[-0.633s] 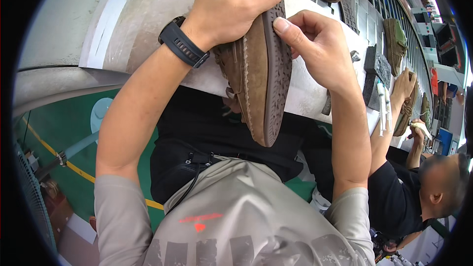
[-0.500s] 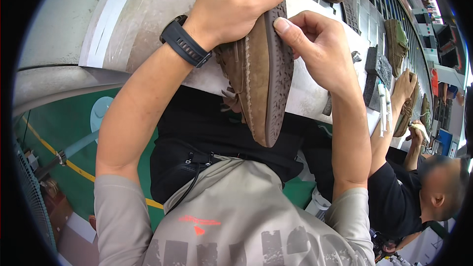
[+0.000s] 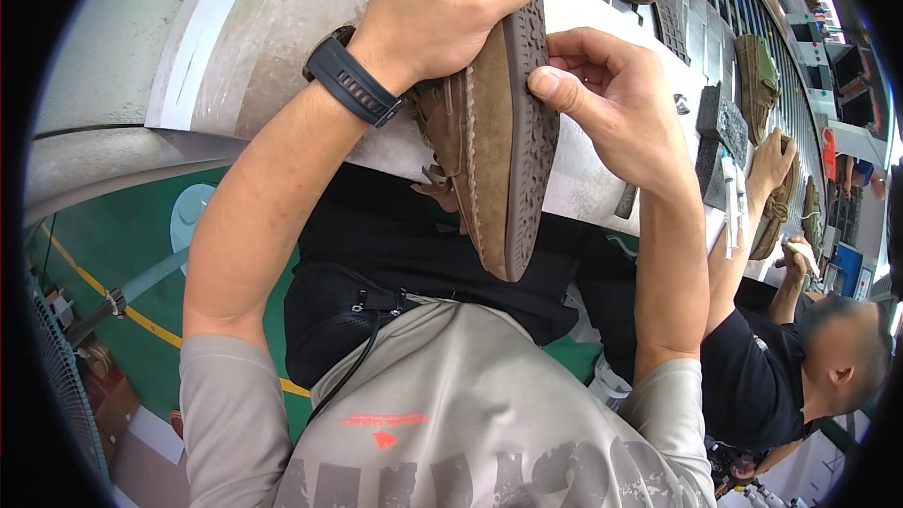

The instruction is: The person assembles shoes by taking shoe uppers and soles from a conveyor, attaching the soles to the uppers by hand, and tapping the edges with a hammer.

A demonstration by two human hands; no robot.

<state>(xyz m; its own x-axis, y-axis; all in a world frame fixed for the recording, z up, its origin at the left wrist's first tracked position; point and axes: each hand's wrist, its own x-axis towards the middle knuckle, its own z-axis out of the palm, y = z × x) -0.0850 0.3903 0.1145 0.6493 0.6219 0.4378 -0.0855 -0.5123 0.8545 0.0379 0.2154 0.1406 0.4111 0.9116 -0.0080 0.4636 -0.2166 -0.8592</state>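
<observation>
A brown suede lace-up shoe [image 3: 491, 169] is tilted on its side in front of me, its dark treaded sole [image 3: 536, 150] turned to the right and its toe pointing down at me. My left hand [image 3: 442, 14] grips it near the heel end, thumb across the sole's edge. Curled beside the sole is my right hand [image 3: 611, 94], its thumb tip against or very close to the tread edge. Thumb and fingers are bent together there; whatever may be between them is too small or hidden to make out. The laces hang at the shoe's left side.
Under the shoe is a pale worktable [image 3: 282, 38]. To the right lie a dark block [image 3: 721, 122], white syringe-like tubes [image 3: 734, 193] and a slatted conveyor [image 3: 724, 0] carrying green-and-brown shoes [image 3: 757, 85]. A co-worker in a black shirt [image 3: 762, 376] handles another shoe close by on the right.
My right hand has slid slightly down along the sole's edge toward the toe. The shoe and my left hand have barely shifted.
</observation>
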